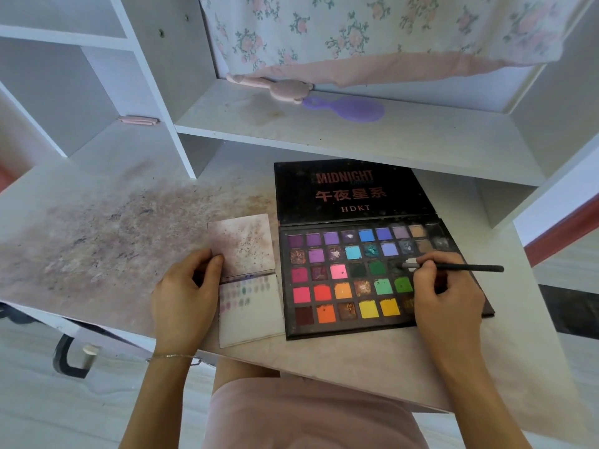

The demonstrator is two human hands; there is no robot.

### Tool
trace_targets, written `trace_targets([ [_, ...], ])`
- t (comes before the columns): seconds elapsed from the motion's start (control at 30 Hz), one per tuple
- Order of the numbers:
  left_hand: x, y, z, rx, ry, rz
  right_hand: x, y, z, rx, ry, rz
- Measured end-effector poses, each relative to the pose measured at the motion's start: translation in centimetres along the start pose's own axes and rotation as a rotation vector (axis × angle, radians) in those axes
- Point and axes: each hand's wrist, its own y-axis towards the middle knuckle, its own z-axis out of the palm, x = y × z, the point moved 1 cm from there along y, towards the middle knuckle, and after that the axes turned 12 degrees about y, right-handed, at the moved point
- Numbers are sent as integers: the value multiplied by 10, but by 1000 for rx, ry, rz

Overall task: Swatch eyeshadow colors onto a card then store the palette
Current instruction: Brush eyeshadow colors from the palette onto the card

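Palette (356, 273) is laid open on the desk (97, 222), lid (350, 189) folded back at 12 o'clock, marked "MIDNIGHT" and "HDKT". Swatch card (249, 306) is placed just beside it at 9 o'clock, edges nearly touching; faint colour dots are seen on its upper left part, a stained flap folded up above. Left hand (184, 296) is rested on the card's left edge, thumb pressed on the flap, fingers curled round the edge. Brush (453, 266) is pinched by the right hand (447, 299), fingers closed on the handle, tip set on a dark green pan in the third row. Purple hairbrush (346, 108) is seen on the shelf (421, 137) at 12 o'clock.
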Motion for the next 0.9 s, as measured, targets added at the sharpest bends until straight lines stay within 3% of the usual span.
trace_targets([
  [0.47,1,1,1,-10,-14,-8,28,-17,32,228,87,-125],
  [0.9,1,1,0,-19,13,9,47,-42,86,501,176,-79],
])
